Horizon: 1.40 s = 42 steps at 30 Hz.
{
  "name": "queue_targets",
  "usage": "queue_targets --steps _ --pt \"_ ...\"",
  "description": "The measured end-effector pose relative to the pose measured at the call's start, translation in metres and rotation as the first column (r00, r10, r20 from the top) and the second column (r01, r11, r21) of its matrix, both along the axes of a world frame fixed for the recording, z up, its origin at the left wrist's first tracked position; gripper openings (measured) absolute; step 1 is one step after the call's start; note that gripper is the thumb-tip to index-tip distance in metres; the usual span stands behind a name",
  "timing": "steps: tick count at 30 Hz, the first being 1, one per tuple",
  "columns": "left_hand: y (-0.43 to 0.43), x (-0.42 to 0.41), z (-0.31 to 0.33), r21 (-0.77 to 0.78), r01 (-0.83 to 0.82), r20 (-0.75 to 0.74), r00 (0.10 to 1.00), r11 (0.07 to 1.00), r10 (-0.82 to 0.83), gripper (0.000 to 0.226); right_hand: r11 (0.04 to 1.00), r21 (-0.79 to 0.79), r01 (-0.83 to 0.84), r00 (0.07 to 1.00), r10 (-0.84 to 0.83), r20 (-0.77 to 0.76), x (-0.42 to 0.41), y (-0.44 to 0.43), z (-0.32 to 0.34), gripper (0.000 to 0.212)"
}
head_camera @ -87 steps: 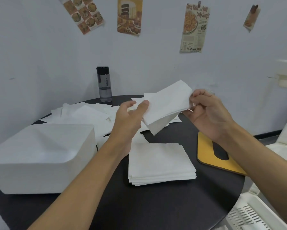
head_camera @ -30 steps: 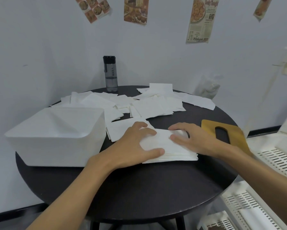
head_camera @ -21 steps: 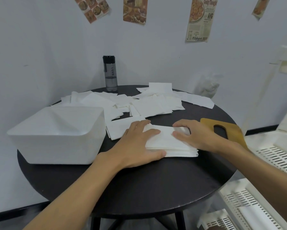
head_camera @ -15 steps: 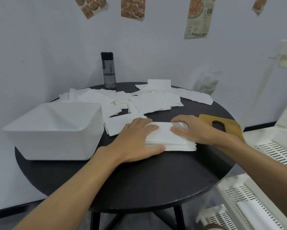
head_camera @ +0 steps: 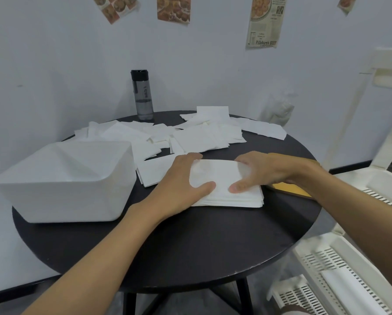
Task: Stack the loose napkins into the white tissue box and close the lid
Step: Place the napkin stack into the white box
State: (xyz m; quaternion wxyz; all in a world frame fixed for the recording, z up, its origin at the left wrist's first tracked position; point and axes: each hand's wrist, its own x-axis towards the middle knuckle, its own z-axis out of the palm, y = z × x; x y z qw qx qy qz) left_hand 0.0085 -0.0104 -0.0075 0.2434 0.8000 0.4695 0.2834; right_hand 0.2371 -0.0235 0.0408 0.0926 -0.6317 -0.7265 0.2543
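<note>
1. The white tissue box [head_camera: 61, 178] stands open-topped on the round black table [head_camera: 190, 246], with no lid on it.
2. Just beside the box, toward the table's middle, lies a squared napkin stack [head_camera: 222, 178], flat on the tabletop and apart from the box wall.
3. The left hand [head_camera: 181, 180] rests on the side of the stack nearer the box, fingers laid out fairly straight, thumb flat on top.
4. The right hand [head_camera: 265, 171] rests on the side farther from the box, fingers loosely bent over the back edge, thumb pressing the top sheet.
5. Loose napkins [head_camera: 202, 137] lie scattered behind the box and the stack.
6. The yellow lid [head_camera: 288, 188] lies beyond the stack from the box, mostly hidden under the right forearm.
7. A dark-capped bottle [head_camera: 142, 94] stands upright well behind the box, by the wall.
</note>
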Motion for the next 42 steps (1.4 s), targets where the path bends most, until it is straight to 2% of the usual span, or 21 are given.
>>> queue_targets --steps 4,7,9,12,15,16,17,19,20,21,22,24,25,27,30,34,37,42 --pt "-0.005 -0.002 0.0 -0.004 -0.039 0.063 0.997 0.999 0.039 0.073 0.995 0.052 0.085 0.969 -0.07 -0.238 0.003 -0.003 -0.005 0.039" --pt "-0.009 -0.005 0.0 -0.04 -0.095 0.189 0.977 0.995 0.101 0.077 0.987 0.068 0.142 0.89 -0.097 -0.446 0.006 -0.008 -0.012 0.034" --pt "-0.012 -0.007 0.004 -0.082 -0.155 0.304 0.937 0.984 0.173 0.083 0.978 0.079 0.193 0.789 -0.107 -0.605 0.007 -0.014 -0.018 0.034" --pt "-0.017 -0.007 0.009 -0.221 -0.198 0.473 0.834 0.955 0.283 0.095 0.949 0.098 0.299 0.571 -0.096 -0.816 0.0 -0.026 -0.022 0.031" --pt "-0.023 -0.003 0.015 -0.421 0.052 0.686 0.672 0.905 0.281 0.117 0.929 0.049 0.366 0.337 -0.084 -0.938 -0.012 -0.036 -0.025 0.034" --pt "-0.025 0.001 0.015 -0.441 0.157 0.749 0.606 0.884 0.266 0.108 0.927 0.032 0.373 0.28 -0.08 -0.957 -0.017 -0.039 -0.027 0.036" --pt "-0.027 0.005 0.017 -0.426 0.237 0.801 0.547 0.873 0.243 0.089 0.928 0.018 0.372 0.232 -0.074 -0.97 -0.022 -0.041 -0.028 0.038" --pt "-0.033 0.013 0.023 -0.364 0.264 0.855 0.475 0.893 0.208 0.049 0.936 0.007 0.353 0.176 -0.059 -0.983 -0.032 -0.045 -0.031 0.042" --pt "-0.035 0.016 0.024 -0.331 0.234 0.868 0.456 0.914 0.197 0.039 0.938 0.013 0.347 0.191 -0.057 -0.98 -0.036 -0.047 -0.033 0.043" --pt "-0.036 0.018 0.024 -0.289 0.199 0.876 0.449 0.936 0.174 0.033 0.936 0.031 0.35 0.245 -0.059 -0.968 -0.039 -0.049 -0.035 0.044" --pt "-0.035 0.018 0.023 -0.249 0.161 0.878 0.454 0.955 0.153 0.031 0.932 0.065 0.357 0.336 -0.063 -0.94 -0.04 -0.05 -0.037 0.045" --pt "-0.035 0.014 0.023 -0.188 0.087 0.849 0.515 0.978 0.118 0.03 0.934 0.135 0.33 0.529 -0.065 -0.846 -0.038 -0.052 -0.036 0.053" --pt "-0.034 0.011 0.024 -0.156 0.049 0.816 0.569 0.987 0.101 0.031 0.942 0.156 0.296 0.583 -0.049 -0.811 -0.036 -0.052 -0.035 0.06" --pt "-0.033 0.007 0.026 -0.073 0.011 0.726 0.686 0.997 0.045 0.034 0.956 0.184 0.227 0.585 0.018 -0.811 -0.035 -0.053 -0.032 0.067" --pt "-0.034 0.007 0.029 0.019 0.016 0.638 0.77 1.0 -0.025 0.043 0.943 0.27 0.197 0.567 0.115 -0.815 -0.044 -0.054 -0.03 0.052" --pt "-0.038 0.011 0.023 0.043 0.009 0.663 0.748 0.999 -0.036 0.061 0.92 0.298 0.254 0.555 0.114 -0.824 -0.053 -0.056 -0.036 0.063" --pt "-0.042 0.015 0.019 0.025 0.043 0.671 0.739 0.999 -0.049 0.079 0.917 0.324 0.234 0.598 0.127 -0.791 -0.056 -0.058 -0.035 0.07" --pt "-0.047 0.02 0.027 0.077 0.078 0.707 0.699 0.994 -0.109 0.065 0.903 0.365 0.228 0.586 0.172 -0.792 -0.06 -0.06 -0.026 0.078"
